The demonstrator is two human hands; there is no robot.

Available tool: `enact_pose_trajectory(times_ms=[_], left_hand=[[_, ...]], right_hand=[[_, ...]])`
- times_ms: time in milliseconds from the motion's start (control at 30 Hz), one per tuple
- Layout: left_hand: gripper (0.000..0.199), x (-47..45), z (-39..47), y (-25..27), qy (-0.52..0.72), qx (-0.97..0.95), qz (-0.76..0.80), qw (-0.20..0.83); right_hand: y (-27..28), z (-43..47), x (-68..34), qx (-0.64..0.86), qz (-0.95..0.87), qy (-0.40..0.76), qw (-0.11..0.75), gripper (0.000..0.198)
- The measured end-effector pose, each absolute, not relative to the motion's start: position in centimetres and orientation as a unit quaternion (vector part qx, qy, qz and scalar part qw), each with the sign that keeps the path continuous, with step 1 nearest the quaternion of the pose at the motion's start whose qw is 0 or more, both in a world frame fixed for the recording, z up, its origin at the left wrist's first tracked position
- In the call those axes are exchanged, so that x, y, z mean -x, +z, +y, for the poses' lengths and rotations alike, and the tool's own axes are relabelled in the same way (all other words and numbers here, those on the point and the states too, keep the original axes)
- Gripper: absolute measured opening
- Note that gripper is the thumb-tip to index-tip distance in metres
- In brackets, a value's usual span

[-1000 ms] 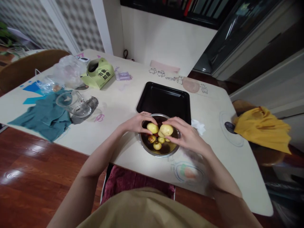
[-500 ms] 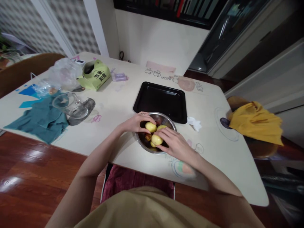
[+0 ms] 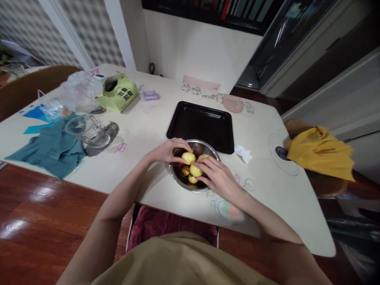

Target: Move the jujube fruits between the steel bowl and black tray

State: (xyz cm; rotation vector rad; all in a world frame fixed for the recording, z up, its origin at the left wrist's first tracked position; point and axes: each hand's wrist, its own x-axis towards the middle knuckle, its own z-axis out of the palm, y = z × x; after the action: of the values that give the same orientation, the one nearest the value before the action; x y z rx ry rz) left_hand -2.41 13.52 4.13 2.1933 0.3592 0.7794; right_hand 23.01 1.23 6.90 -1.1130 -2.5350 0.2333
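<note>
A round steel bowl (image 3: pixel 175 180) stands near the table's front edge, with several smooth yellow fruits and some smaller reddish-brown pieces inside. Thumb and fingers of my left hand (image 3: pixel 172 151) close around a yellow fruit (image 3: pixel 188 158) on the bowl's far left side. My right hand (image 3: pixel 218 176) grips a second yellow fruit (image 3: pixel 196 170) from the right, just below the first. Part of another yellow fruit (image 3: pixel 203 156) shows behind my right fingers. Low in the bowl lie a smaller yellow fruit (image 3: pixel 192 179) and a brownish-red piece (image 3: pixel 185 170). The exact kind of fruit is unclear.
Directly behind the bowl lies a black baking tray (image 3: pixel 202 122), with a crumpled white tissue (image 3: pixel 242 153) at its right. Leftward are a glass pitcher (image 3: pixel 89 130) on its side, a teal cloth (image 3: pixel 50 150), a green carton (image 3: pixel 120 95) and plastic bags (image 3: pixel 80 91).
The fruit in my right hand has shifted slightly up, toward the fruit in my left hand, uncovering more of the smaller yellow fruit beneath. My left hand is almost unmoved.
</note>
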Motion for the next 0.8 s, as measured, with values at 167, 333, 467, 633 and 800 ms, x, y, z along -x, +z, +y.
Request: enact_pose_trajectory(times_ms=[167,333,467,633,800], left_hand=[[0.029,2.4,13.5,4.1,0.333,-0.860,0.135,0.361],[0.022,1.9,13.0,3.8,0.419,-0.820,0.213,0.327],[0.028,1.1,12.6,3.1,0.490,-0.766,0.280,0.307],[0.035,0.7,13.0,1.9,0.537,-0.698,0.338,0.330],[0.035,0.6,13.1,1.4,0.537,-0.678,0.359,0.350]], right_hand=[[8.2,0.6,-23.2,0.400,-0.882,0.104,0.227,0.037],[9.3,1.4,-24.2,0.423,-0.820,0.087,0.375,0.023],[6.4,5.4,-26.1,0.499,-0.701,0.039,0.508,0.023],[0.5,9.5,-28.5,0.521,-0.682,0.028,0.513,0.033],[-1.6,10.1,-29.1,0.506,-0.739,0.031,0.444,0.033]])
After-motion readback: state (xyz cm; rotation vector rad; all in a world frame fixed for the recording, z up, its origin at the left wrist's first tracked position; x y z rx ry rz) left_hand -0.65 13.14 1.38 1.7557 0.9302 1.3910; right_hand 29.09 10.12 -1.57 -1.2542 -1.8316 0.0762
